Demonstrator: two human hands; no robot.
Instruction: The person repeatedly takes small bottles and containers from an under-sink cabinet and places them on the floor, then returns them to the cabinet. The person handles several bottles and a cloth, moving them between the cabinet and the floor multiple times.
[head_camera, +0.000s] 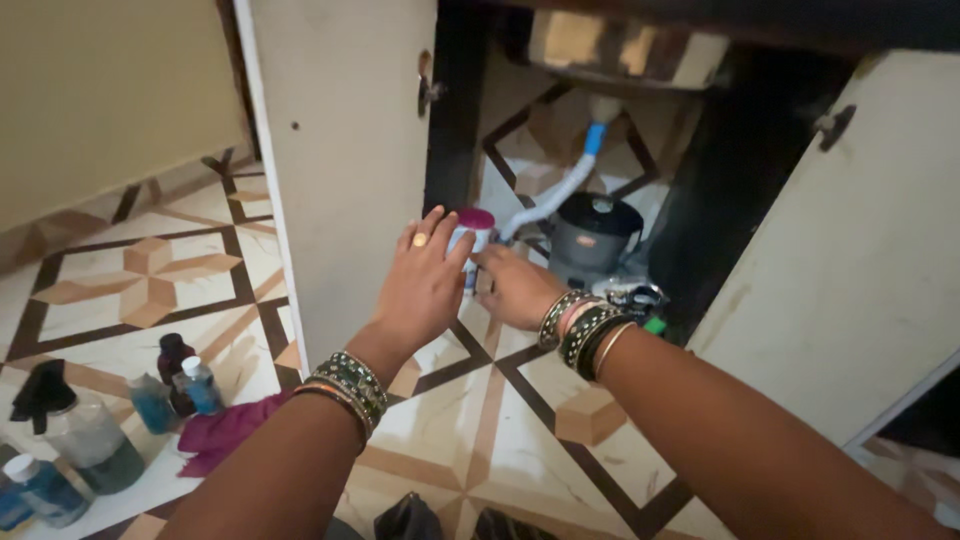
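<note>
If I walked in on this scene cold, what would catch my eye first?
Two bangled hands reach into an open cupboard under a sink: the left hand and right hand close around a white bottle with a pink cap. Behind it stands a dark grey pot beside a white drain pipe. Spray bottles and a magenta cloth lie on the patterned floor, lower left.

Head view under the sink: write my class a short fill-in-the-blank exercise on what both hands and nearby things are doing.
1. Both the left hand and right hand touch a white container with a ____ lid.
2. The white drain pipe has a ____ collar near the top.
3. A magenta cloth lies on the patterned ____.

Missing words: pink; blue; floor
</note>
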